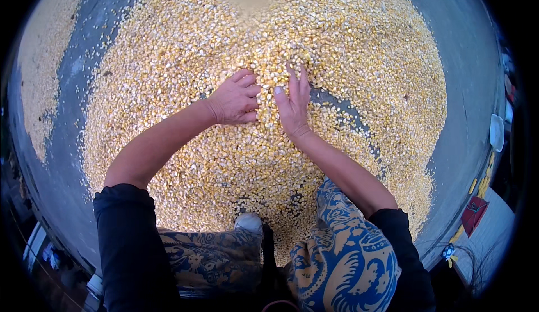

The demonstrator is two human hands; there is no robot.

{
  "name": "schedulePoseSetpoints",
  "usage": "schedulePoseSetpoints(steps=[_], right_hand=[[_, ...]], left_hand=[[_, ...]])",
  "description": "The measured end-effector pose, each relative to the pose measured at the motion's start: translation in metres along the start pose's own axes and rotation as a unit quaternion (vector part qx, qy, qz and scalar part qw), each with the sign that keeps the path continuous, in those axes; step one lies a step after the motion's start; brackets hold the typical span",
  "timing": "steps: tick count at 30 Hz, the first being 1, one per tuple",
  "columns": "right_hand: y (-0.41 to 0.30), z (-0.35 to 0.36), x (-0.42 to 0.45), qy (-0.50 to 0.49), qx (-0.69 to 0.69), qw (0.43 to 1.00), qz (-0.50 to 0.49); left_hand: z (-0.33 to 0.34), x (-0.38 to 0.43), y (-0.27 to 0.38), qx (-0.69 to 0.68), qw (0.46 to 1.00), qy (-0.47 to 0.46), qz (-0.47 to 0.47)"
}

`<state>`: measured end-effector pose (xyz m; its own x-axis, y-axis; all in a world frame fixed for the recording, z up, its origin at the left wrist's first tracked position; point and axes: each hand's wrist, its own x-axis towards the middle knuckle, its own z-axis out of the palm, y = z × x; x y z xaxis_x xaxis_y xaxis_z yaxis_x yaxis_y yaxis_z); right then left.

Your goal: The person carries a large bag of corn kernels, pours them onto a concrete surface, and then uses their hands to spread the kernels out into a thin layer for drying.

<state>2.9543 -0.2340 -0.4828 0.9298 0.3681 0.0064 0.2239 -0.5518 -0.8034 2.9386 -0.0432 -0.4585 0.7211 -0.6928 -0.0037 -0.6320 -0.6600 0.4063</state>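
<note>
A broad, thin layer of loose corn kernels (202,156), yellow and whitish, lies spread on the grey floor before me. My left hand (237,97) is back up, its fingers bent down into the kernels so that the tips are hidden. Just to its right, my right hand (294,99) stands on edge with its palm turned inward, the thumb in front and the other fingertips sunk in the grain. Between the two hands a small heap of kernels is cupped. Bare floor shows in a curved streak to the right of my right hand.
More kernels (46,59) lie at the far left beyond a strip of concrete floor (84,72). At the right edge are a white container (497,133), a row of corn cobs (486,175) and a dark red object (474,215). My shoe (248,222) rests among kernels.
</note>
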Motion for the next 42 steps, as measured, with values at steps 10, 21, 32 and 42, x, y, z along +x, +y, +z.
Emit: schedulePoseSetpoints(steps=[10, 21, 32, 42], right_hand=[[-0.135, 0.024, 0.028, -0.469, 0.073, 0.872, -0.119], [-0.119, -0.170, 0.031, -0.107, 0.095, 0.966, 0.216], [-0.039, -0.157, 0.092, 0.009, 0.011, 0.985, 0.173], [0.089, -0.074, 0.157, 0.220, -0.204, 0.916, 0.266]], left_hand=[[-0.003, -0.320, 0.022, 0.188, 0.861, 0.010, -0.472], [-0.009, -0.337, 0.035, 0.106, 0.798, 0.105, -0.584], [-0.001, -0.345, 0.032, 0.145, 0.800, 0.139, -0.566], [-0.003, -0.343, 0.032, 0.133, 0.790, 0.083, -0.593]])
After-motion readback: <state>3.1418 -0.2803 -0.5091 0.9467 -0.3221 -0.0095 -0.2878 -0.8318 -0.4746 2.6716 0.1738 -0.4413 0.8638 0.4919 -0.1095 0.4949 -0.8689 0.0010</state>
